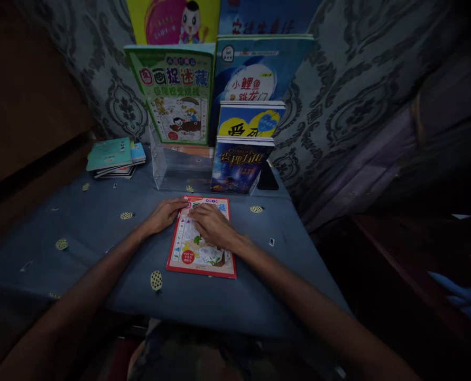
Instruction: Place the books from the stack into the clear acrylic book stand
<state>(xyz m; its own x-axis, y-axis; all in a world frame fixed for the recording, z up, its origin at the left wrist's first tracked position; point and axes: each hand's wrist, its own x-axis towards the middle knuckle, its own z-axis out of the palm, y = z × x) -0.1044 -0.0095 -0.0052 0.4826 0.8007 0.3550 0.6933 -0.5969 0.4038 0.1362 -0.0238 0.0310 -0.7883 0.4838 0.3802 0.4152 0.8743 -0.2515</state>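
A thin red-bordered picture book (201, 254) lies flat on the blue patterned tablecloth (100, 233) in front of me. My left hand (164, 214) rests at the book's top left corner, fingers lying flat and touching its edge. My right hand (211, 225) lies palm down across the upper half of the cover, fingers stretched toward the left. Neither hand grips anything.
A clear acrylic stand (167, 169) at the back holds upright books: a green one (175, 92), a blue one (259, 69), a yellow-blue one (251, 119) and a dark one (237, 164). A small stack of books (114, 157) lies back left. Patterned curtain behind; the table edge drops off at right.
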